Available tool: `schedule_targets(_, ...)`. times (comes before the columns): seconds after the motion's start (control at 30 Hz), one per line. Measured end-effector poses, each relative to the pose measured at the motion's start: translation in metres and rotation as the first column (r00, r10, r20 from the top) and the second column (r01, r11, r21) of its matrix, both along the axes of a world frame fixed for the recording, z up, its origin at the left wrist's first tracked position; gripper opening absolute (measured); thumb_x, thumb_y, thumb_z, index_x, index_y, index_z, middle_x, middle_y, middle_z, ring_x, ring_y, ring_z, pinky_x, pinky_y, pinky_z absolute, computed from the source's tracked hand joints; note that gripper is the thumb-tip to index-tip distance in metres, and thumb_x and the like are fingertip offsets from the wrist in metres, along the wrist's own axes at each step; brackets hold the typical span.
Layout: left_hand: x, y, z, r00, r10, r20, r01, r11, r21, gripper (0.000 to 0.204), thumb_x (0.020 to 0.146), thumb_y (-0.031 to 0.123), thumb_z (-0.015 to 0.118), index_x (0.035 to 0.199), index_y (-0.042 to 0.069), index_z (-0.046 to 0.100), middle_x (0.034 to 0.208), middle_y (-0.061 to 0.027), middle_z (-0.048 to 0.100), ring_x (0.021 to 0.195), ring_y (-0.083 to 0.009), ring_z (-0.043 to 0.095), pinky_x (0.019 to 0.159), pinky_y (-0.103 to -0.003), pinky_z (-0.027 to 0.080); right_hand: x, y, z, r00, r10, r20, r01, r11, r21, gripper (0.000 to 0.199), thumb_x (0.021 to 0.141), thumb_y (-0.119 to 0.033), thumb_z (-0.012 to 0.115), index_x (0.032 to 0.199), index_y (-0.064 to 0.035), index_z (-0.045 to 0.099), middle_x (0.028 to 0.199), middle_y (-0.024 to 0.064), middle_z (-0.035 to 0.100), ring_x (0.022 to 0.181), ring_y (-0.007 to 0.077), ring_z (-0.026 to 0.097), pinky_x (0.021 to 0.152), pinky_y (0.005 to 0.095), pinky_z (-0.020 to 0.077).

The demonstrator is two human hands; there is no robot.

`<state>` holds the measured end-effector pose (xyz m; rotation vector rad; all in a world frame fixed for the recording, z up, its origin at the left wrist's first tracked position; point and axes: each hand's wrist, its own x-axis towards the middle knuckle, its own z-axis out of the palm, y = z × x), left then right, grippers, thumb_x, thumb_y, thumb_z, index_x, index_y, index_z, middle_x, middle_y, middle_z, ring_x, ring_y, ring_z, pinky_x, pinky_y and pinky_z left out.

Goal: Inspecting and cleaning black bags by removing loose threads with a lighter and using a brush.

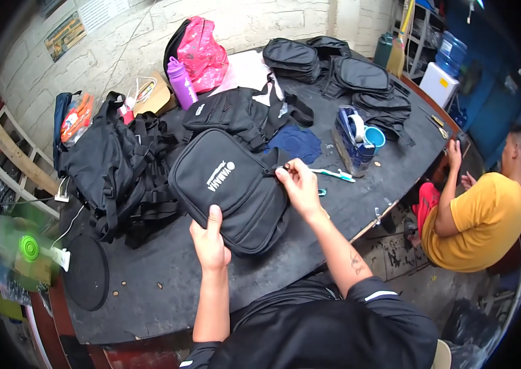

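Observation:
A black shoulder bag (223, 184) with rounded corners and white lettering lies tilted over the table's near part, its zipped side toward me. My left hand (211, 243) grips its lower left edge, thumb on the front panel. At the bag's right side, my right hand (299, 187) pinches a small dark piece beside the strap; its kind is too small to make out. Just beyond lie another black bag (226, 114) and a dark blue cloth (295, 146). A toothbrush (333, 175) rests right of my right hand.
Black backpacks (113, 166) crowd the left, with a spinning green fan (28, 248) beside the table. More black bags (359, 77), a purple bottle (182, 85), a pink bag (202, 55) and a blue cup (373, 137) stand farther back. A person in yellow (482, 221) sits at right.

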<state>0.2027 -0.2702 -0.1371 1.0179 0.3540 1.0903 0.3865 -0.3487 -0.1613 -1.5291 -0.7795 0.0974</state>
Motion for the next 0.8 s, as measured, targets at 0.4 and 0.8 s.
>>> schedule_targets(0.4, -0.026, 0.030, 0.027, 0.991, -0.130, -0.031, 0.125, 0.985, -0.121, 0.064, 0.072, -0.005, 0.061, 0.131, -0.001, 0.037, 0.122, -0.0121, 0.051, 0.111, -0.0224, 0.051, 0.096, -0.033, 0.040, 0.116, -0.064, -0.064, 0.672, -0.227, 0.705, 0.658, 0.621, -0.427, 0.012, 0.078, -0.005, 0.058, 0.090, -0.0036, 0.057, 0.088, 0.0127, 0.056, 0.085, 0.0322, 0.054, 0.074, 0.0412, 0.0430)
schedule_targets(0.8, 0.000, 0.050, -0.034, 0.872, -0.156, 0.464, 0.398, 0.777, -0.487, 0.057, 0.056, -0.004, 0.041, 0.112, -0.013, 0.049, 0.113, -0.0233, 0.057, 0.107, -0.0386, 0.054, 0.098, -0.048, 0.042, -0.006, -0.061, -0.019, 0.954, 0.285, 0.094, -0.255, 0.935, -0.248, 0.010, 0.075, -0.007, 0.067, 0.081, 0.0008, 0.063, 0.076, 0.0056, 0.060, 0.073, 0.0126, 0.057, 0.067, 0.0271, 0.0448)
